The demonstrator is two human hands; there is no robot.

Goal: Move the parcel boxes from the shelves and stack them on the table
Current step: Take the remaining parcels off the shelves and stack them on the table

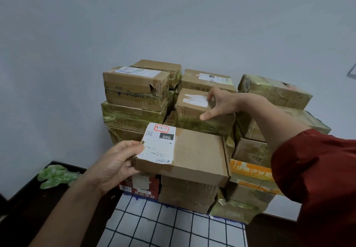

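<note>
While two hands (left hand (117, 162), right hand (221, 105)) touch two boxes

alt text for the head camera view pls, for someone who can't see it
A person's left hand holds a flat labelled cardboard box at its left edge, in front of a pile of parcel boxes on a checked tablecloth. The right hand rests spread on a small box in the pile.

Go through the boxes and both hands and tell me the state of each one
Left hand: gripping the labelled box.
Labelled box: closed, held at its left edge.
Right hand: fingers spread on the small box.
Small box: closed, on the stack.
Torn box: corner ripped, top left of stack.
</note>
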